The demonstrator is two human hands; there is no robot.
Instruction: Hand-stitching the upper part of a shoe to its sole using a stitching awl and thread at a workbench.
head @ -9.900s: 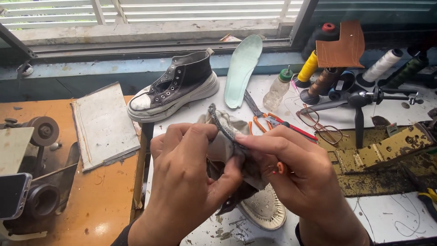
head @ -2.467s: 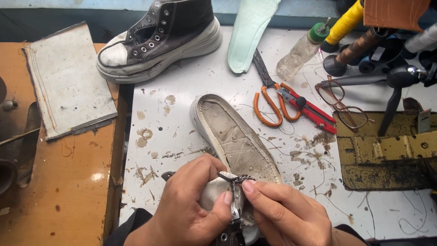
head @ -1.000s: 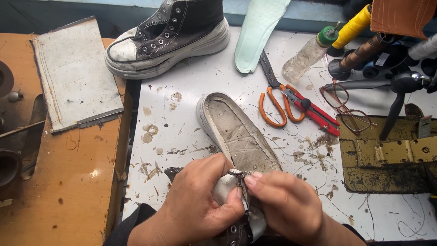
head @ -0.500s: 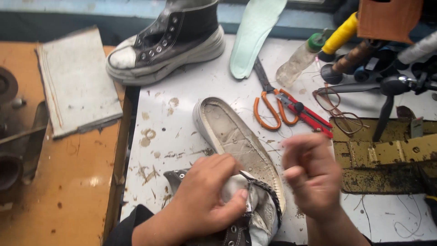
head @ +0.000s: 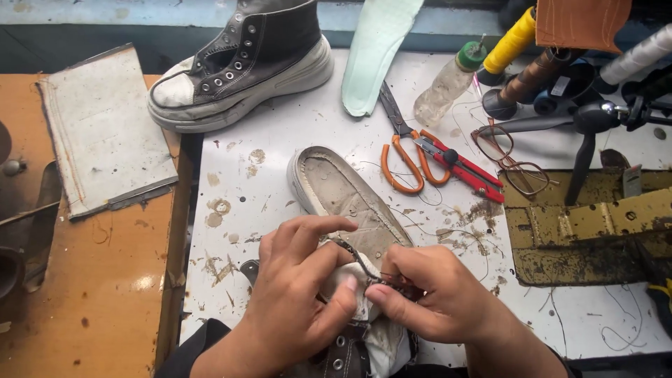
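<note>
Pinching the shoe upper [head: 364, 329] at the desk's [head: 280, 140] near edge: left hand [head: 297, 280] and right hand [head: 434, 294], fingers pressed on its dark rim, sole [head: 343, 196] lying just beyond.

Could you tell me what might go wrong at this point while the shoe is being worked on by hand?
The left hand and right hand pinch the shoe's upper with fingertips very close together, so any sharp tool between them could prick a finger. Loose thread trails over the table near the scissors and could snag. The detached sole lies close and could get knocked.
</note>
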